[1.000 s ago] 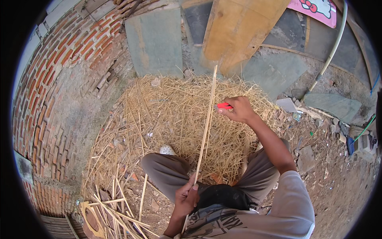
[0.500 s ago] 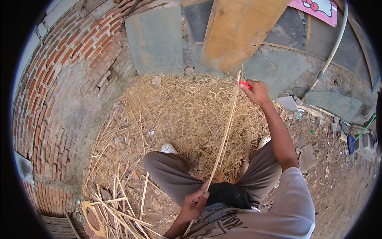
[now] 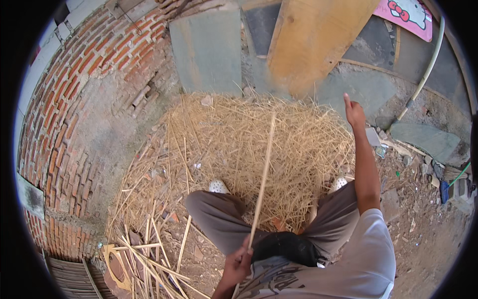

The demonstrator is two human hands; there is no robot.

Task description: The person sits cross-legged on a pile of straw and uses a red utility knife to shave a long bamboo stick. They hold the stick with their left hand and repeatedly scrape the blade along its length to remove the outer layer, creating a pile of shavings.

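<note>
My left hand, low in front of my body, is closed around a long, thin bamboo strip. The strip slants up and away from me over a spread of pale shavings, its far end free. Off to the far right, my raised right hand is closed with the thumb pointing up, apart from the strip. The small red-handled tool seen in it half a second ago is mostly hidden now.
Cut strips lie in a pile at lower left, beside a brick wall. Boards lean at the back, near a pale pipe. Rubble covers the ground at right. My bent legs frame the shavings.
My right hand has left the strip, moving right and away from its far end. The strip has swung left and stands steeper. My left hand still grips its near part.
</note>
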